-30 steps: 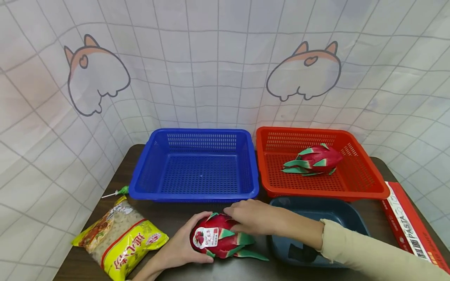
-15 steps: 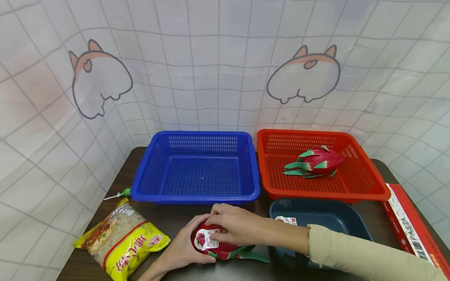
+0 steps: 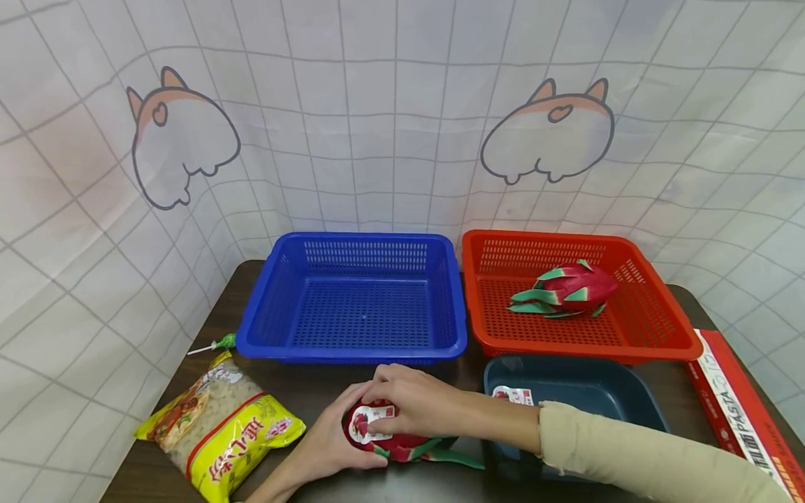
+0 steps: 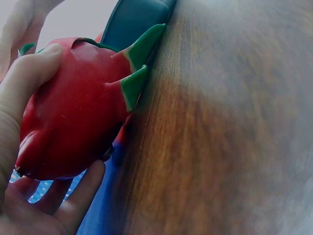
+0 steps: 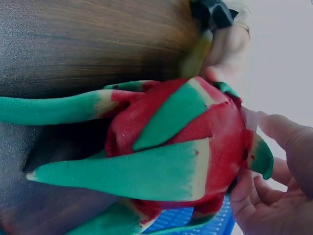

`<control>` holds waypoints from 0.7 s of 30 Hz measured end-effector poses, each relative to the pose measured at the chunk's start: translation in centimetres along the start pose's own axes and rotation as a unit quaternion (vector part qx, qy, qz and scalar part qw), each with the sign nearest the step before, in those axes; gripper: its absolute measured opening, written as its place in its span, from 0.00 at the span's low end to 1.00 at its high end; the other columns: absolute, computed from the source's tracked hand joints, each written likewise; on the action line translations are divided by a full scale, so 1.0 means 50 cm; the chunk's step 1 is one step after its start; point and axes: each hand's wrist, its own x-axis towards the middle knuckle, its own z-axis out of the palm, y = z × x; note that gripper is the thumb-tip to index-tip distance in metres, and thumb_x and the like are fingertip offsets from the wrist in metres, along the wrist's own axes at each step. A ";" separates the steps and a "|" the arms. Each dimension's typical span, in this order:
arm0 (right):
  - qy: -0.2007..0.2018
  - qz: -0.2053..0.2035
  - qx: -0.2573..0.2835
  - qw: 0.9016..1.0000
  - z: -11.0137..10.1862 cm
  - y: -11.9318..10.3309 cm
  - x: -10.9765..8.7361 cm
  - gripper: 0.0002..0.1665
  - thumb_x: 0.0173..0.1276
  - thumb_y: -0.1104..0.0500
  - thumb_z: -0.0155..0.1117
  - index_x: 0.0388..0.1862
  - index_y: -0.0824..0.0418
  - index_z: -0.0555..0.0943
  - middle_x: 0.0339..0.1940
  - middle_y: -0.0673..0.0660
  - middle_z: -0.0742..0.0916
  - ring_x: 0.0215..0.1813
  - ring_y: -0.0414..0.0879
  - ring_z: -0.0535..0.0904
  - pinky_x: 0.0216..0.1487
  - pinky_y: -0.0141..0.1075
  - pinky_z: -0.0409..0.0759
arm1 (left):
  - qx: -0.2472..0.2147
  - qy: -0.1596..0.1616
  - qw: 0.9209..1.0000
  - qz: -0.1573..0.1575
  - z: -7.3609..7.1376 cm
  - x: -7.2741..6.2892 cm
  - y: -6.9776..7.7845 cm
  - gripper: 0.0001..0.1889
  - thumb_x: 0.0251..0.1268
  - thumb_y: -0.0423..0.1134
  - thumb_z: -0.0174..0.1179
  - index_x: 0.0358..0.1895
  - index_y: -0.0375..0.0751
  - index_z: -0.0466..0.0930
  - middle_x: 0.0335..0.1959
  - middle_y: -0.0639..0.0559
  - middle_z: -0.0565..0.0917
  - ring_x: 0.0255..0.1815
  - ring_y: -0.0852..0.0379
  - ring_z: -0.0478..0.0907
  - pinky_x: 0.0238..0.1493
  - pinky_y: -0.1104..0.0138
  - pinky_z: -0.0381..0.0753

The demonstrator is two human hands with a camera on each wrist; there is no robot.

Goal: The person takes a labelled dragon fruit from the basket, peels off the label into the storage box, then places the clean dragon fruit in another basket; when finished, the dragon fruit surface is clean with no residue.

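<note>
A red dragon fruit point(image 3: 402, 447) with green-tipped scales lies on the table in front of the blue basket. My left hand point(image 3: 336, 436) grips its rounded left end, thumb and fingers on opposite sides in the left wrist view. From above, my right hand point(image 3: 411, 402) holds the same fruit, its fingers curled over the far side. Its thumb lies across the white label point(image 3: 361, 424), covering part of it. The right wrist view shows the long green scales point(image 5: 132, 171) facing that camera, with my right fingertips at the fruit's far end.
Behind stand a blue basket point(image 3: 264, 314) and a red basket point(image 3: 660, 321) containing another dragon fruit point(image 3: 572, 288). A dark tray point(image 3: 648, 395) with a similar label point(image 3: 512, 395) sits right, partly under my forearm. Also around are a yellow pasta bag point(image 3: 220, 426), a green lollipop point(image 3: 225, 341) and a red pasta box point(image 3: 742, 412).
My right hand has moved left along the dragon fruit, from its scaly right part onto the label. The label in the dark tray has come into view. My left hand keeps its hold.
</note>
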 end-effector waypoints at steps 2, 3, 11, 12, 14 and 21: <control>0.006 0.000 -0.006 1.000 0.004 -0.001 0.001 0.15 0.63 0.50 0.70 0.46 0.54 0.86 0.39 0.47 0.81 0.41 0.34 0.71 0.40 0.21 0.71 | 0.003 0.001 1.000 0.002 0.000 -0.001 -0.001 0.48 0.42 0.46 0.79 0.71 0.58 0.63 0.64 0.57 0.71 0.55 0.62 0.76 0.53 0.70 0.81; 0.010 0.000 -0.011 1.000 0.006 -0.001 0.001 0.15 0.63 0.50 0.70 0.46 0.54 0.86 0.38 0.47 0.81 0.41 0.34 0.71 0.40 0.21 0.71 | 0.003 0.002 1.000 0.002 0.000 -0.001 -0.001 0.48 0.42 0.46 0.79 0.71 0.58 0.62 0.65 0.57 0.71 0.55 0.62 0.76 0.53 0.70 0.81; 0.056 -0.001 -0.010 0.998 0.023 -0.004 0.007 0.10 0.62 0.50 0.70 0.39 0.53 0.87 0.35 0.47 0.81 0.37 0.34 0.70 0.36 0.19 0.67 | 0.004 0.006 1.000 -0.004 -0.003 -0.002 0.001 0.47 0.42 0.48 0.78 0.70 0.59 0.63 0.65 0.58 0.71 0.56 0.62 0.76 0.53 0.70 0.81; 0.062 0.001 -0.009 0.998 0.024 -0.004 0.008 0.09 0.62 0.51 0.70 0.38 0.53 0.87 0.34 0.47 0.81 0.37 0.34 0.70 0.35 0.19 0.67 | 0.007 0.007 1.000 -0.001 -0.003 -0.002 0.001 0.47 0.42 0.48 0.78 0.70 0.59 0.64 0.65 0.58 0.71 0.57 0.63 0.76 0.54 0.71 0.80; 0.074 0.002 -0.006 0.997 0.027 -0.004 0.011 0.08 0.61 0.52 0.70 0.37 0.54 0.87 0.33 0.48 0.80 0.35 0.34 0.70 0.34 0.20 0.66 | 0.009 0.009 1.000 0.008 -0.003 -0.002 -0.001 0.46 0.43 0.48 0.78 0.70 0.58 0.64 0.65 0.57 0.72 0.56 0.63 0.76 0.54 0.71 0.80; 0.081 0.016 -0.021 0.996 0.028 -0.008 0.013 0.06 0.61 0.54 0.70 0.36 0.54 0.86 0.29 0.49 0.79 0.31 0.33 0.66 0.30 0.20 0.63 | -0.004 0.008 1.000 0.025 0.001 -0.001 -0.003 0.44 0.43 0.46 0.78 0.68 0.54 0.66 0.62 0.54 0.73 0.55 0.64 0.76 0.53 0.72 0.80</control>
